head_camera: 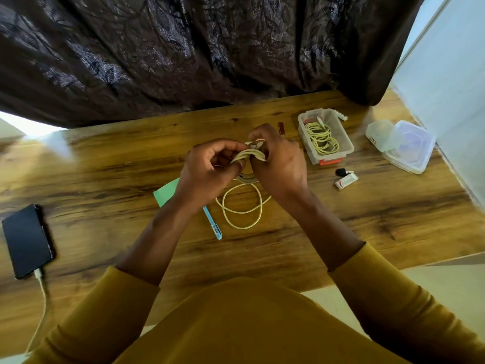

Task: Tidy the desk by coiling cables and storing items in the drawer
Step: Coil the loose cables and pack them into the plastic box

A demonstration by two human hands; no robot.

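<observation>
Head view. Cream cable (pixel 242 206): mid-tabletop, part bundled, loose loops trailing toward the near edge. Left hand (pixel 207 169) and right hand (pixel 278 161): close together, both curled round the bundle. Likely light, limp, springy; best pinched across the gathered strands. Second coiled cable (pixel 321 137) in clear box (pixel 309 151), toward the far right corner.

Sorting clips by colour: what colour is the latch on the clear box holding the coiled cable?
Orange-red latch, on the clear box's near end, head view.
</observation>
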